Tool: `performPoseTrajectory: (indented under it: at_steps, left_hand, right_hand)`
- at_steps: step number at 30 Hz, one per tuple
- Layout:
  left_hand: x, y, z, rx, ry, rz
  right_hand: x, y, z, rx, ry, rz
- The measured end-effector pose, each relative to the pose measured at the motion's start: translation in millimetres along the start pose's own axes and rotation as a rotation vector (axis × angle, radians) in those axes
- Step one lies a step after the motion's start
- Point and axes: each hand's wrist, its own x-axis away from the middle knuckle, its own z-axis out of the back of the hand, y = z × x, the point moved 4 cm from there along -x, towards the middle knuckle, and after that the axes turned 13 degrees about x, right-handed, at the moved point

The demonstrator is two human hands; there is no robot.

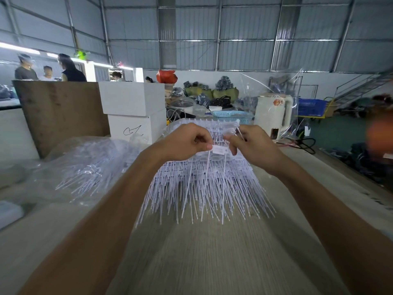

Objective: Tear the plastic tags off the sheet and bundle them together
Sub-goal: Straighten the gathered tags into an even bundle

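Both hands are raised over the middle of the desk (pixel 212 252), close together but not touching. The left hand (pixel 187 143) has its fingers curled, and thumb and forefinger pinch a small white plastic tag (pixel 220 149) by its flat head; the tag's thin tail hangs down toward the near edge. The right hand (pixel 253 147) also has curled fingers, its fingertips touching the other end of that same tag head, and a loose white strip (pixel 239 134) sticks up slanting from between its fingers. Just behind and below the hands lies the stack of tag sheets (pixel 204 184), a wide white pile in the middle of the desk, with its many thin tails fanning out toward the near edge. Toward the left edge of the desk lies a clear plastic bag (pixel 85 167) with more white tags inside. Beyond the far edge of the desk stand a brown board (pixel 59 111), two stacked white boxes (pixel 134 111), a light blue basket (pixel 232 115) and a cream-coloured appliance (pixel 273 116) under clear wrapping. Several people (pixel 49 70) stand blurred at the far left.
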Motion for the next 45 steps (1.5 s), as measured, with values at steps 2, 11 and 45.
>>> performPoseTrajectory:
  at_steps: [2, 11, 45]
  left_hand:
    - [1, 3, 0, -0.012, 0.005, -0.024]
    - [3, 13, 6, 0.089, 0.111, -0.161]
    - [11, 11, 16, 0.373, -0.025, 0.079]
  right_hand:
    - [1, -3, -2, -0.036, 0.027, -0.011]
    - [9, -6, -12, -0.370, -0.127, -0.057]
    - [7, -28, -22, -0.215, -0.021, 0.038]
